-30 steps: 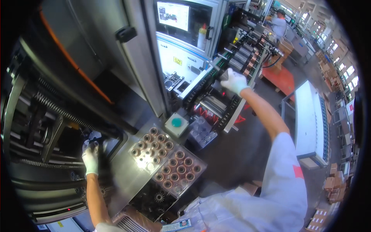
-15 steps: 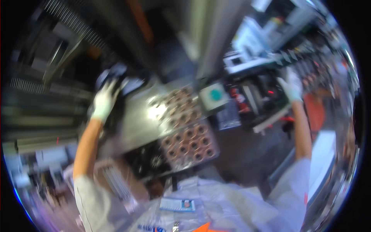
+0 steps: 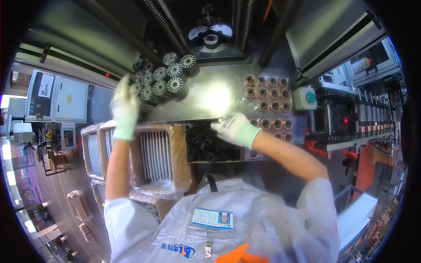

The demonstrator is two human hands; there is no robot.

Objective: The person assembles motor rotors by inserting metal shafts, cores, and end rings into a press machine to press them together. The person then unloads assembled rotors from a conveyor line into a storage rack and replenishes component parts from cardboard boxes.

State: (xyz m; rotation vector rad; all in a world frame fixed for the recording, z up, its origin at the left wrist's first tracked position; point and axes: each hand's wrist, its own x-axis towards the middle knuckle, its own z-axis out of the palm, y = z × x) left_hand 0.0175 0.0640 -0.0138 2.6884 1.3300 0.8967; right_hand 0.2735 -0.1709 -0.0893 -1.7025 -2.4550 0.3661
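Observation:
My left hand (image 3: 125, 104), in a white glove and smeared by motion, is beside the left edge of a cluster of upright slotted metal cores (image 3: 174, 83). Its fingers are too blurred to read. My gloved right hand (image 3: 237, 129) is over the right part of a black tray (image 3: 215, 161) of dark parts, its fingers curled together; whatever they may hold is hidden. Copper rings with dark centres (image 3: 262, 93) stand in rows on the metal table (image 3: 199, 105). More copper rings (image 3: 276, 124) fill a clear tray partly behind my right wrist.
Ahead is a press fixture (image 3: 211, 40) between springs and posts. A green button box (image 3: 305, 98) sits right of the rings, by a machine with a conveyor (image 3: 351, 127). Plastic-lined cartons of metal rods (image 3: 155, 155) stand at lower left.
My view has turned, so the press now shows ahead. My right hand has left the machine at right and come in over the black tray. My left hand is now beside the slotted cores.

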